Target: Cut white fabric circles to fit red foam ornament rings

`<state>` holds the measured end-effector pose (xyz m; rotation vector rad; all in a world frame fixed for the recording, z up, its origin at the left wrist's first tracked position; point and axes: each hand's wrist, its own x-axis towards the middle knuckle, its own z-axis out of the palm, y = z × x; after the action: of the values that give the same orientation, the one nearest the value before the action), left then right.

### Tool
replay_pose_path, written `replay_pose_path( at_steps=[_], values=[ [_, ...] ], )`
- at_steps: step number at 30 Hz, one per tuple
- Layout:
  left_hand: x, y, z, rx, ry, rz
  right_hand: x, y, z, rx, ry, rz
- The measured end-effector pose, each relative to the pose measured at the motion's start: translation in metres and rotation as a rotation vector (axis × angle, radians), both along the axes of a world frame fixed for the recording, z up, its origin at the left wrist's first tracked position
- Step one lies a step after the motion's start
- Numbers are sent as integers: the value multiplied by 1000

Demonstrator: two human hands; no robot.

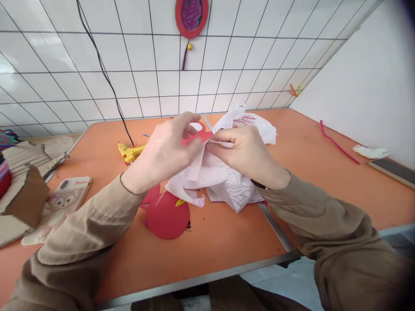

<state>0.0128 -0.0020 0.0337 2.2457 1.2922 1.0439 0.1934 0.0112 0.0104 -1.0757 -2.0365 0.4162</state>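
Observation:
My left hand (168, 147) and my right hand (241, 151) meet above the orange table (227, 242), both pinching a small red paper cutout (197, 137) between their fingertips. Beneath the hands lies a crumpled pile of white paper scraps (223, 181) with black line drawings. A red paper disc (167, 215) with a small yellow bit at its edge lies flat on the table just below my left wrist.
A yellow glue gun (129, 152) with a black cord (106, 77) lies behind my left hand. A phone in a cartoon case (66, 198) and torn cardboard (26, 190) sit at the left. A pink pipe cleaner (337, 144) and white scrap (371, 151) lie at the right. A red round ornament (192, 16) hangs on the tiled wall.

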Motion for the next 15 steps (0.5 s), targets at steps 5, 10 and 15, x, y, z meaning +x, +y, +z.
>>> replay_pose_path(
  at_steps=[5,10,15],
  values=[
    [12,-8,-10,57,455,43,-4,-1,-1,-137,-15,116],
    [5,-6,-7,4,539,117,0,6,2,-262,-22,230],
    [-14,-2,5,-158,412,54,4,20,-1,-376,-69,316]
  ],
)
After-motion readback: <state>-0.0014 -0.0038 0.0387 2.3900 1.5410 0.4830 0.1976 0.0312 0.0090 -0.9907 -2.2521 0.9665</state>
